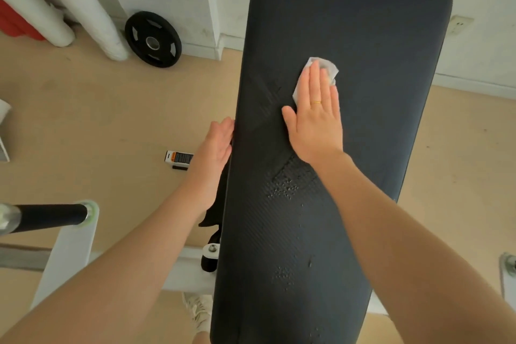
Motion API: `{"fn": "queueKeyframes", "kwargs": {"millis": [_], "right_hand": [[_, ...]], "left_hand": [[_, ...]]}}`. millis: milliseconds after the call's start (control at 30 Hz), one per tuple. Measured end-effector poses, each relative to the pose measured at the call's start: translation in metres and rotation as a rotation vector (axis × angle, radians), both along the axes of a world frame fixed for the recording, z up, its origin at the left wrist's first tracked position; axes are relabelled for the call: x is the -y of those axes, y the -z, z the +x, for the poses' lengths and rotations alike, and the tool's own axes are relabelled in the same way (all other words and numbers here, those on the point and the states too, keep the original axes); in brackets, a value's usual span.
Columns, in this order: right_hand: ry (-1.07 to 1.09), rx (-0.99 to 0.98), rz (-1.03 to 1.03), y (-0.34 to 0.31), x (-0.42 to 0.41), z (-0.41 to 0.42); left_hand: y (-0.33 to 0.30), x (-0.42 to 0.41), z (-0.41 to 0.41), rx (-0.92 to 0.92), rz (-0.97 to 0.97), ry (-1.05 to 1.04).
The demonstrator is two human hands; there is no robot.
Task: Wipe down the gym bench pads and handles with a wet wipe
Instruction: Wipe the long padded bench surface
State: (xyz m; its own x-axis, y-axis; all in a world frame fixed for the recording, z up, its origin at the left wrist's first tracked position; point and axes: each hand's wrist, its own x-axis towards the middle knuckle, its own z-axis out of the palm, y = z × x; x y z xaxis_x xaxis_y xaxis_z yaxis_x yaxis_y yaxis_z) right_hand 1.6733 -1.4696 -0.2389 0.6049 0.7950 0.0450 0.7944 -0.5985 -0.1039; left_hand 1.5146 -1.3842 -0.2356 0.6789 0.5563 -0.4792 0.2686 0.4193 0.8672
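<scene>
Far left: two white rolls [55, 5] leaning at the wall beside something red [16, 22]. One black weight plate [153, 39] propped against the wall base. Lower left, one black foam handle [50, 216] on a white frame arm [69, 254]. One small black-and-orange label strip [180, 158] flat on the tan floor [111, 109].

Left hand [216, 142] resting against the left edge of the bench pad [349, 22], fingers [223, 127] straight and close together, holding nothing.

Middle: one long black pad, tilted upward away from the camera, with wet droplet patches [287, 190] on its lower half.

Right hand [315, 120] flat on the pad, palm down, fingers straight and pressed together, thumb spread to the left, one gold ring [316, 102] on one finger. One white wet wipe [324, 67] pinned under those fingers, crumpled, poking out beyond the fingertips and along their left side.

Below, one pale shoe [199, 313] on the floor. Far right, one wall socket [459, 24]; nothing lying on the pad apart from hand and wipe.
</scene>
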Motion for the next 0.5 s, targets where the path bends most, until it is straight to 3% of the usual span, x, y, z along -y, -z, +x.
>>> {"fn": "queueKeyframes", "kwargs": {"millis": [200, 333, 400, 500], "right_hand": [[-0.493, 0.166, -0.21, 0.023, 0.004, -0.055], [-0.782, 0.117, -0.384, 0.024, 0.028, -0.059], [-0.812, 0.163, -0.373, 0.017, 0.017, -0.046], [-0.584, 0.264, -0.239, -0.005, -0.017, -0.019]], "left_hand": [[0.0, -0.01, -0.007, 0.037, -0.096, -0.022], [-0.003, -0.015, -0.011, -0.007, -0.087, 0.016], [-0.003, -0.013, -0.012, -0.009, -0.083, 0.018], [0.003, -0.01, -0.013, 0.017, -0.088, 0.002]]}}
